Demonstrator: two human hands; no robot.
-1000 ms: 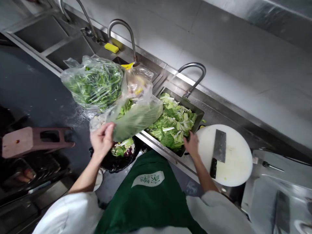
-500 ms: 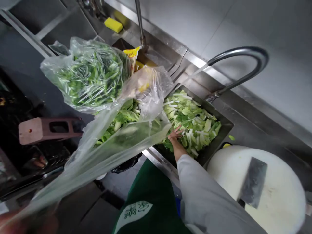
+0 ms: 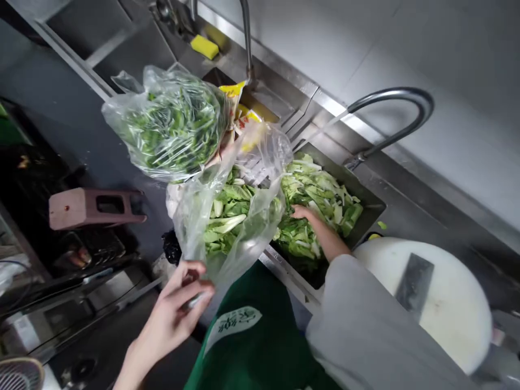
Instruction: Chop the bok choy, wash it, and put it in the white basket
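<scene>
Left hand (image 3: 181, 303), lower centre-left: fingers half curled at the near edge of an open plastic bag (image 3: 260, 216); cannot tell whether they pinch the film. Leafy greens (image 3: 227, 208) lie in this bag, mid-frame. Right hand (image 3: 304, 213), right of centre: fingers partly hidden among cut greens (image 3: 320, 189); grasp cannot be determined. Cut greens fill much of the sink (image 3: 370, 210), below the faucet (image 3: 406, 96). Lower right: cleaver (image 3: 415, 281) flat on a round white board (image 3: 455, 309). Upper left: bulging bag (image 3: 170, 130) of green vegetables on the surface.
</scene>
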